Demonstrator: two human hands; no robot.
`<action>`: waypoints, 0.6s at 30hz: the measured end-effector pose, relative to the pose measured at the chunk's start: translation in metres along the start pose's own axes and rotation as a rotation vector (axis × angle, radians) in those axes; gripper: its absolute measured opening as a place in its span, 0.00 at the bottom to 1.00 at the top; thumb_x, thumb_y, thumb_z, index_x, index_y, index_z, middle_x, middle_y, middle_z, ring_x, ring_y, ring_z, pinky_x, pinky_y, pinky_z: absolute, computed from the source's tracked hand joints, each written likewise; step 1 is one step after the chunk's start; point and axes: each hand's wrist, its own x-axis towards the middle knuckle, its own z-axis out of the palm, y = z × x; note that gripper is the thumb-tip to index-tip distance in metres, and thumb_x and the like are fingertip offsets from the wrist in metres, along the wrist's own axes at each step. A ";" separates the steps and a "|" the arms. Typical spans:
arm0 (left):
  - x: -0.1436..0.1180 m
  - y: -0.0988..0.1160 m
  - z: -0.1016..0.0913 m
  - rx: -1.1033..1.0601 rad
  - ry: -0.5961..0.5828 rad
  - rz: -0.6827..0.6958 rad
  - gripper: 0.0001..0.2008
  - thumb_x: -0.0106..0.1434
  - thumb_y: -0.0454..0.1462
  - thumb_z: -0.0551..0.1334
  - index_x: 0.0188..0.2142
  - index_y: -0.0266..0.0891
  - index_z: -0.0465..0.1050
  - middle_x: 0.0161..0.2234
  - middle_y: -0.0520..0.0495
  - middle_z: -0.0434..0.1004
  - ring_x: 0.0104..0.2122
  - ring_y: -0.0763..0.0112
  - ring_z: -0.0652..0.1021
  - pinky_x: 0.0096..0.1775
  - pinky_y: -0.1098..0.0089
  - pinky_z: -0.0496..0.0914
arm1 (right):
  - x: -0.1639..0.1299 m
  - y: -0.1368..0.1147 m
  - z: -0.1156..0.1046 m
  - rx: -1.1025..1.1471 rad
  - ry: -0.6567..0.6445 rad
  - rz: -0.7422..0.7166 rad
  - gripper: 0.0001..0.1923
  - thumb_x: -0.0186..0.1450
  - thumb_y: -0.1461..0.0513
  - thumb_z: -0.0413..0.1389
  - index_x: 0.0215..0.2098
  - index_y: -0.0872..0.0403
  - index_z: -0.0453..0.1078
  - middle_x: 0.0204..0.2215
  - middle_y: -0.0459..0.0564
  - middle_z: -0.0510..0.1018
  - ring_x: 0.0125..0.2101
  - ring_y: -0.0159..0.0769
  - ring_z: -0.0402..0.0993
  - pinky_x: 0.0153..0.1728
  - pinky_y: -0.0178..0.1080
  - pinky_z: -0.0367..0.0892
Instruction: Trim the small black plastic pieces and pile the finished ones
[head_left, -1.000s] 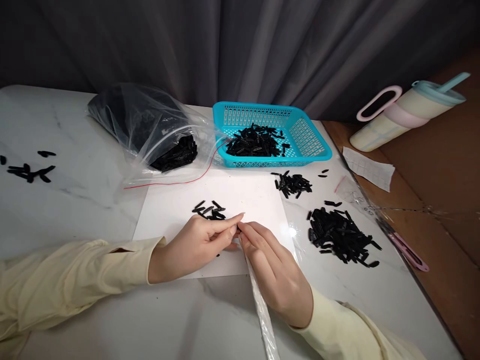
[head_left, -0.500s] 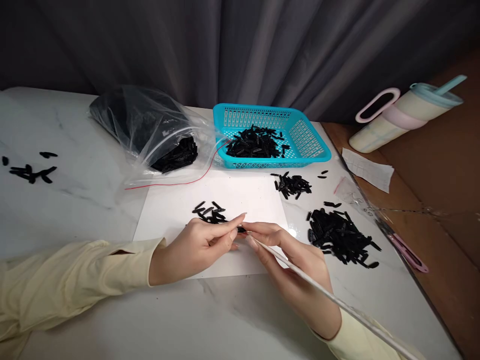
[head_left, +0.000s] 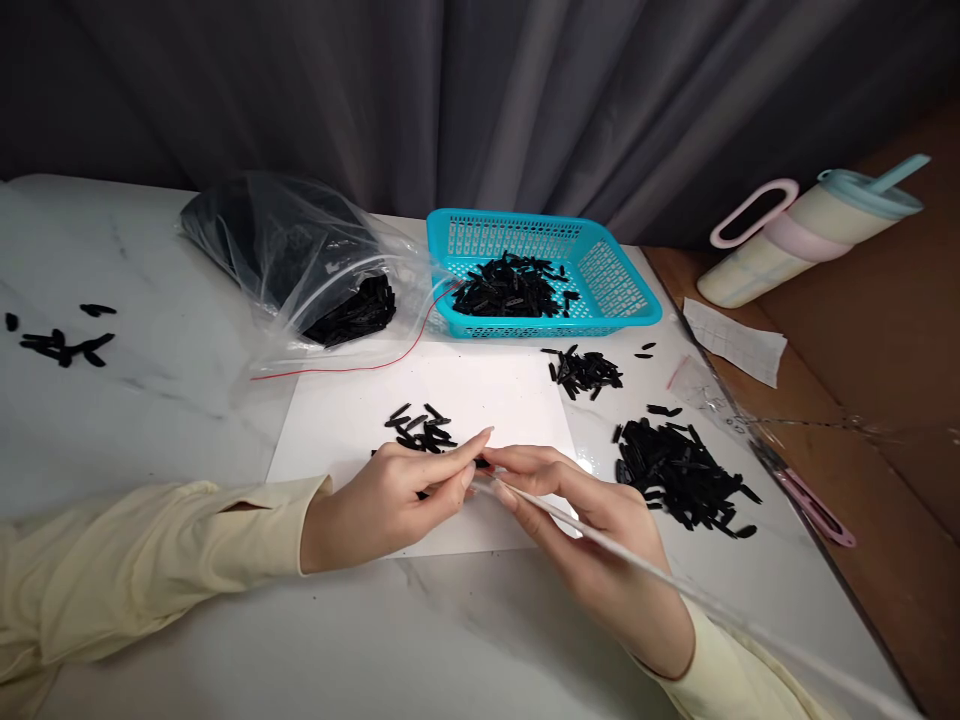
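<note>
My left hand [head_left: 394,500] is closed in a pinch over the white sheet [head_left: 487,385]. A small narrow black piece [head_left: 482,463] shows at its fingertips, partly hidden by the fingers of both hands. My right hand [head_left: 592,530] is closed on a long, thin whitish stick [head_left: 622,550], whose tip meets the left fingertips near the black piece. Whether the tip touches the piece, I cannot tell. Just behind my left hand, a loose group of black pieces [head_left: 420,430] lies on the sheet.
A blue basket [head_left: 634,310] holds similar pieces, beside an open clear plastic bag [head_left: 300,270] of them. Black piles lie at right [head_left: 679,470], behind it [head_left: 589,370] and far left [head_left: 64,347]. Pink-handled scissors [head_left: 817,505] and a tumbler [head_left: 795,240] are on the right.
The near end of the stick has swung to the right, so it lies at a flatter angle. My right hand has shifted slightly; my left hand is almost unmoved.
</note>
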 end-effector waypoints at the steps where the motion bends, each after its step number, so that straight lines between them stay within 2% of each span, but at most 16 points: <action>1: 0.000 0.000 0.000 -0.002 -0.003 0.002 0.19 0.63 0.30 0.51 0.51 0.25 0.68 0.17 0.55 0.69 0.15 0.84 0.63 0.18 0.83 0.61 | 0.001 -0.001 -0.002 0.012 -0.023 0.022 0.04 0.61 0.69 0.56 0.31 0.55 0.72 0.40 0.49 0.78 0.43 0.30 0.75 0.43 0.27 0.69; 4: 0.001 -0.001 -0.002 -0.043 -0.041 -0.039 0.19 0.63 0.31 0.51 0.53 0.30 0.66 0.22 0.53 0.76 0.17 0.83 0.69 0.22 0.83 0.67 | 0.003 -0.001 -0.009 0.049 -0.036 0.075 0.04 0.61 0.67 0.57 0.30 0.54 0.73 0.41 0.47 0.79 0.43 0.30 0.75 0.43 0.28 0.69; 7: 0.004 -0.002 -0.006 -0.148 -0.071 -0.133 0.20 0.64 0.32 0.51 0.55 0.32 0.64 0.37 0.45 0.80 0.26 0.77 0.78 0.29 0.79 0.74 | 0.006 0.006 -0.014 0.040 0.095 0.095 0.03 0.61 0.65 0.57 0.30 0.54 0.74 0.39 0.48 0.79 0.42 0.33 0.76 0.43 0.32 0.70; 9: 0.009 -0.001 -0.010 -0.203 -0.048 -0.165 0.20 0.64 0.33 0.52 0.55 0.31 0.65 0.42 0.43 0.79 0.33 0.72 0.80 0.34 0.76 0.76 | 0.008 0.018 -0.014 -0.031 0.192 0.039 0.03 0.62 0.65 0.57 0.32 0.54 0.74 0.37 0.49 0.80 0.39 0.35 0.76 0.41 0.34 0.70; 11: 0.016 0.003 -0.016 -0.236 0.005 -0.179 0.18 0.63 0.34 0.53 0.52 0.30 0.68 0.43 0.42 0.78 0.36 0.69 0.80 0.37 0.73 0.77 | 0.009 0.032 -0.012 -0.179 0.229 -0.106 0.05 0.63 0.66 0.56 0.34 0.56 0.74 0.34 0.50 0.80 0.36 0.36 0.76 0.39 0.36 0.70; 14: 0.036 0.015 -0.025 -0.321 0.104 -0.235 0.14 0.62 0.35 0.56 0.46 0.32 0.73 0.42 0.44 0.78 0.39 0.67 0.79 0.40 0.71 0.77 | 0.011 0.051 -0.005 -0.557 0.145 -0.308 0.08 0.65 0.66 0.52 0.40 0.58 0.72 0.32 0.52 0.78 0.33 0.37 0.72 0.34 0.38 0.67; 16: 0.055 0.028 -0.027 -0.387 0.148 -0.263 0.12 0.61 0.37 0.58 0.42 0.33 0.74 0.40 0.45 0.79 0.42 0.67 0.78 0.40 0.72 0.77 | 0.012 0.057 -0.001 -0.750 0.059 -0.337 0.10 0.66 0.66 0.50 0.42 0.58 0.71 0.29 0.52 0.76 0.32 0.38 0.69 0.29 0.38 0.65; 18: 0.081 0.041 -0.020 -0.438 0.149 -0.253 0.12 0.60 0.37 0.60 0.40 0.32 0.74 0.39 0.45 0.80 0.41 0.67 0.79 0.39 0.73 0.76 | 0.013 0.058 0.002 -0.829 0.020 -0.348 0.10 0.67 0.67 0.49 0.42 0.58 0.71 0.27 0.51 0.75 0.30 0.38 0.68 0.26 0.38 0.62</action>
